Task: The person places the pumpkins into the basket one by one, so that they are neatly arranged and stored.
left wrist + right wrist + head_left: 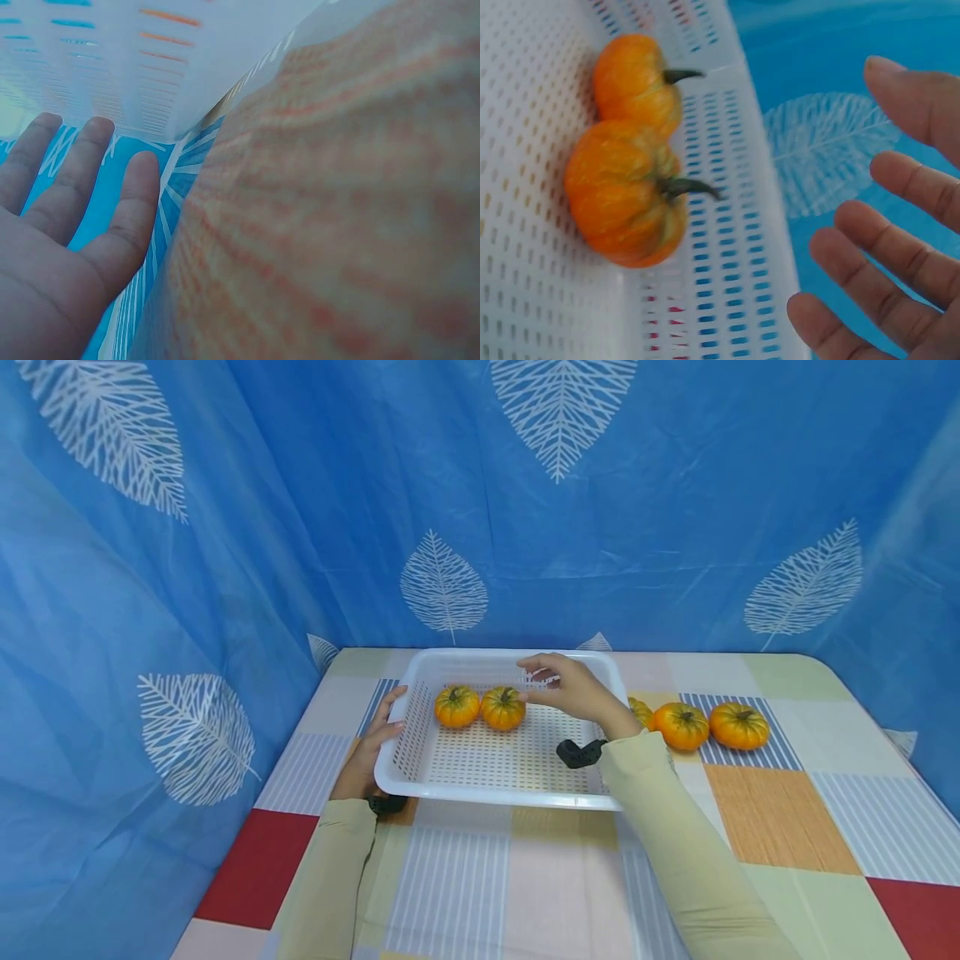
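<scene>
Two small orange pumpkins, a left one (456, 707) and a right one (503, 708), sit side by side in a white perforated plastic basket (510, 795). My right hand (573, 692) is over the basket, just right of the pumpkins. Its fingers are spread and hold nothing, as the right wrist view confirms, with the nearer pumpkin (622, 195) apart from them. At the basket's left side, my left hand (367, 756) rests by the rim with loosely bent fingers. In the left wrist view, the left hand's fingertips (97, 131) are up against the slotted basket wall (161, 90).
Right of the basket, a row of pumpkins lies on the checked tablecloth (562, 877): one partly hidden (640, 710) behind my right wrist, a middle one (681, 727) and an outer one (739, 726). A blue curtain (660, 527) with white leaves hangs behind and beside the table.
</scene>
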The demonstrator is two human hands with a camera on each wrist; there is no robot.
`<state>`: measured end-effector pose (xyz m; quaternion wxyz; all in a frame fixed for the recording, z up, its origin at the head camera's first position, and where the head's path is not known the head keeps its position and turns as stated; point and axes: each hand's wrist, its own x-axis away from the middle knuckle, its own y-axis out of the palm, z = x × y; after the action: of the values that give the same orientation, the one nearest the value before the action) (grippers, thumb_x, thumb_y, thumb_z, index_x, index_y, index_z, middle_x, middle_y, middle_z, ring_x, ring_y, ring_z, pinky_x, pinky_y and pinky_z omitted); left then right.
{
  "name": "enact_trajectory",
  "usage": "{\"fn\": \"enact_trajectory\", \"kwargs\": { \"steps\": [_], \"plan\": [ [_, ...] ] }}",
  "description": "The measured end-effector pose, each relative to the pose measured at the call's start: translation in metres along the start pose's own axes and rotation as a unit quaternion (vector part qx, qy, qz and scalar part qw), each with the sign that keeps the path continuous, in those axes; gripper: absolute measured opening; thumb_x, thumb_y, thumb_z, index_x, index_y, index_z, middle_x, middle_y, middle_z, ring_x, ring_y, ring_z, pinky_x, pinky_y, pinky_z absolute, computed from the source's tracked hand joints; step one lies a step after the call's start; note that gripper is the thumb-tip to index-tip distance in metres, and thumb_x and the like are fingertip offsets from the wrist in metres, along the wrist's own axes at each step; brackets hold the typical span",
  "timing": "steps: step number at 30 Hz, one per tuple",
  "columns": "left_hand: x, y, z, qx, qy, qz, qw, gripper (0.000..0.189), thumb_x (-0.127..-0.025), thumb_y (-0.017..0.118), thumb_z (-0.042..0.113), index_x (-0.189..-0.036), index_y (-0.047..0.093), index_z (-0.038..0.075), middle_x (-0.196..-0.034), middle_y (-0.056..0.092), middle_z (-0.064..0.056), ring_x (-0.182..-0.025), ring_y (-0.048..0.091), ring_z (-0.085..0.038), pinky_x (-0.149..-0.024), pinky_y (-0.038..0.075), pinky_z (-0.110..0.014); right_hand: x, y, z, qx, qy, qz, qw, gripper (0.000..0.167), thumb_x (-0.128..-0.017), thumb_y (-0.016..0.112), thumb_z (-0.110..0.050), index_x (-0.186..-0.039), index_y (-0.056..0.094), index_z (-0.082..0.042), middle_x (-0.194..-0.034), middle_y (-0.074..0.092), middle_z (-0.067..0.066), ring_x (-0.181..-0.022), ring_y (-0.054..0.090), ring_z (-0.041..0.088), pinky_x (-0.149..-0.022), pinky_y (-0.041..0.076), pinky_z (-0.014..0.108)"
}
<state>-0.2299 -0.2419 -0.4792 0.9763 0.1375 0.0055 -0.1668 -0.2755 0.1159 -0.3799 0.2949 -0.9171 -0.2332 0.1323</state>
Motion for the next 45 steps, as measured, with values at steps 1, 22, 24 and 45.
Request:
{"fn": "enact_trajectory", "kwargs": {
  "steps": [1, 22, 24, 45],
  "plan": [
    [0.0, 0.0, 0.0, 0.0, 0.0, 0.001, 1.0, 0.064, -0.1, 0.039, 0.013, -0.159, 0.027, 0.036, -0.178, 0.005, -0.015, -0.14, 0.029, -0.041, -0.103, 0.046, -0.043, 0.001, -0.001, -0.002, 0.003, -0.004, 0.002, 1.0, 0.056, -0.1, 0.078, -0.016, -0.149, 0.058, 0.004, -0.149, 0.058, 0.03, -0.132, 0.059, 0.046, -0.113, 0.047, 0.06],
    [0.0, 0.0, -0.001, -0.01, -0.001, 0.004, 0.9999, 0.066, -0.1, 0.041, 0.015, -0.16, 0.026, 0.035, -0.179, 0.004, -0.014, -0.143, 0.027, -0.042, -0.107, 0.041, -0.049, 0.058, -0.03, -0.02, 0.039, -0.054, 0.02, 0.9976, 0.051, -0.099, 0.078, -0.01, -0.146, 0.062, 0.002, -0.145, 0.063, 0.024, -0.129, 0.062, 0.042, -0.111, 0.046, 0.062],
    [0.0, 0.0, -0.001, -0.012, -0.003, 0.007, 0.9999, 0.066, -0.099, 0.041, 0.015, -0.16, 0.027, 0.036, -0.179, 0.006, -0.013, -0.143, 0.028, -0.042, -0.107, 0.041, -0.049, 0.064, -0.032, -0.019, 0.041, -0.049, 0.023, 0.9977, 0.051, -0.099, 0.078, -0.009, -0.146, 0.062, 0.002, -0.145, 0.063, 0.024, -0.128, 0.062, 0.042, -0.111, 0.046, 0.062],
    [0.0, -0.003, -0.002, 0.003, 0.009, -0.016, 0.9998, 0.063, -0.101, 0.04, 0.014, -0.159, 0.028, 0.037, -0.179, 0.002, -0.017, -0.141, 0.028, -0.041, -0.105, 0.046, -0.041, 0.108, -0.052, 0.018, -0.032, -0.044, 0.056, 0.9969, 0.042, -0.101, 0.072, -0.002, -0.141, 0.064, 0.005, -0.142, 0.064, 0.025, -0.121, 0.066, 0.029, -0.1, 0.051, 0.02]
  ]
}}
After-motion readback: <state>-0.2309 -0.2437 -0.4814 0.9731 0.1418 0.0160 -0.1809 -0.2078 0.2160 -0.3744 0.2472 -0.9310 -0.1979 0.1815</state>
